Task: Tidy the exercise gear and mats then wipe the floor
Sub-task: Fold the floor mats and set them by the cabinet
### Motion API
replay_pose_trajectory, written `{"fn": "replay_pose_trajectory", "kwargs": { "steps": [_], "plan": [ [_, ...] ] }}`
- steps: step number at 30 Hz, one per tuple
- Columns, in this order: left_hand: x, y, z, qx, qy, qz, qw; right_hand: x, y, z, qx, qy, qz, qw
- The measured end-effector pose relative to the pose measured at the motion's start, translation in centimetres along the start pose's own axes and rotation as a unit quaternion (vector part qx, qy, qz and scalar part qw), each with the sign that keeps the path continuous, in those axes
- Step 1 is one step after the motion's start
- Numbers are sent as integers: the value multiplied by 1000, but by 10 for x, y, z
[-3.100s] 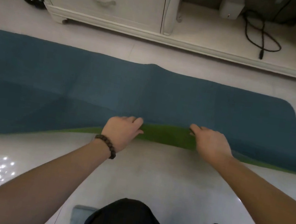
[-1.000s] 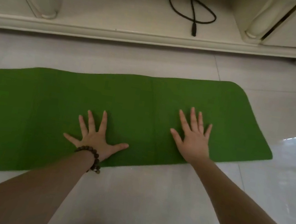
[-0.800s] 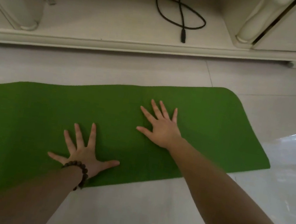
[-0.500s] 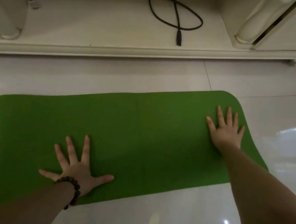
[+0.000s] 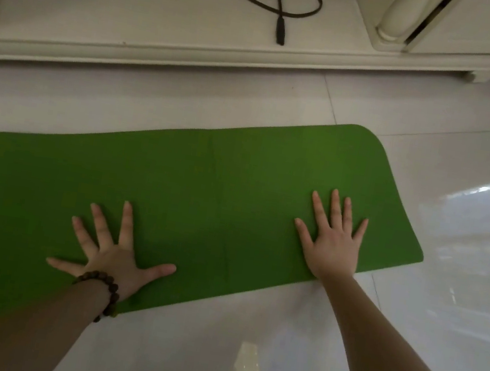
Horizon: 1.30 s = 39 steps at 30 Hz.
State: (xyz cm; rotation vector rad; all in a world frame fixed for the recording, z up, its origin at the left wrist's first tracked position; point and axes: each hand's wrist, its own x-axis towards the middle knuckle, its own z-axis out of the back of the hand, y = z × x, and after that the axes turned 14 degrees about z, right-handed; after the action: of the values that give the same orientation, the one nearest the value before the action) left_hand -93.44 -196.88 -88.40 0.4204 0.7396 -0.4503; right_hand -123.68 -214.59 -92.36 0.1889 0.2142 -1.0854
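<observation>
Green exercise mat (image 5: 203, 198) lies flat across the glossy tiled floor (image 5: 439, 325), its rounded end at right

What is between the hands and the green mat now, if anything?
Nothing visible. The left hand and the right hand both lie flat, fingers spread, directly on the green mat.

The room is dim and the picture looks a bit soft and grainy. Bright white glare shines off the glossy floor (image 5: 470, 225) on the right and near the bottom middle. The mat (image 5: 203, 198) is darker between the 2 hands. Straight lines bend near the edges, like the cabinet base (image 5: 193, 53).
</observation>
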Motion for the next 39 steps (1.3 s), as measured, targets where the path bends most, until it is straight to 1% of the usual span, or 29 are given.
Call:
{"fn": "replay_pose_trajectory", "kwargs": {
  "steps": [2,3,4,5,7,8,9,12,15,16,19,22,23,25,27,30,32,33,34,35,37,38,39],
  "plan": [
    [3,2,-4,-7,-12,-6,1000,0,20,2,34,1,-35,999],
    [4,3,-5,-10,-16,-9,1000,0,40,4,52,-3,-32,998],
    [5,4,-5,-13,-19,-12,1000,-1,66,6,67,-12,6,998],
    [6,5,-6,-15,-20,-15,1000,-1,97,7,86,-24,73,993],
    [7,6,-7,-22,-21,-14,999,3,167,7,113,-30,233,966],
    [7,6,-7,-24,-22,-12,999,7,196,6,113,-21,283,952],
    [7,6,-6,-23,-20,-11,999,13,217,5,115,-13,297,948],
    [10,6,-8,-27,-11,-18,999,30,241,-5,84,-10,223,971],
    [11,6,-8,-37,-4,-51,998,30,240,-11,36,-19,203,978],
    [10,14,-10,-40,-19,-72,996,29,243,-11,27,-17,203,979],
    [18,62,-20,-34,-125,-144,981,29,246,-10,-2,-16,193,981],
    [49,145,-31,-39,-244,-152,957,29,250,-11,-16,-14,191,981],
    [61,173,-34,-28,-265,-154,951,29,249,-11,-21,-14,187,982],
    [84,222,-36,3,-273,-164,948,29,248,-12,-30,-14,183,983],
    [101,259,-29,17,-256,-159,953,29,251,-11,-43,-9,181,983],
    [115,284,-18,35,-237,-148,959,28,257,-2,-41,15,161,986],
    [117,288,-17,23,-241,-160,957,21,285,6,-13,16,128,991],
    [117,288,-15,14,-244,-167,955,15,313,8,3,-4,143,990],
    [117,288,-14,11,-241,-177,954,7,348,9,16,-22,189,982],
    [118,289,-14,12,-234,-189,954,-3,390,9,30,-29,255,966],
    [119,299,-12,15,-221,-225,949,-19,471,2,39,-1,390,920],
    [122,308,-12,12,-221,-238,946,-26,505,-2,27,20,438,898],
    [128,322,-13,3,-239,-237,942,-30,532,-5,9,36,470,882]
  ]
}}
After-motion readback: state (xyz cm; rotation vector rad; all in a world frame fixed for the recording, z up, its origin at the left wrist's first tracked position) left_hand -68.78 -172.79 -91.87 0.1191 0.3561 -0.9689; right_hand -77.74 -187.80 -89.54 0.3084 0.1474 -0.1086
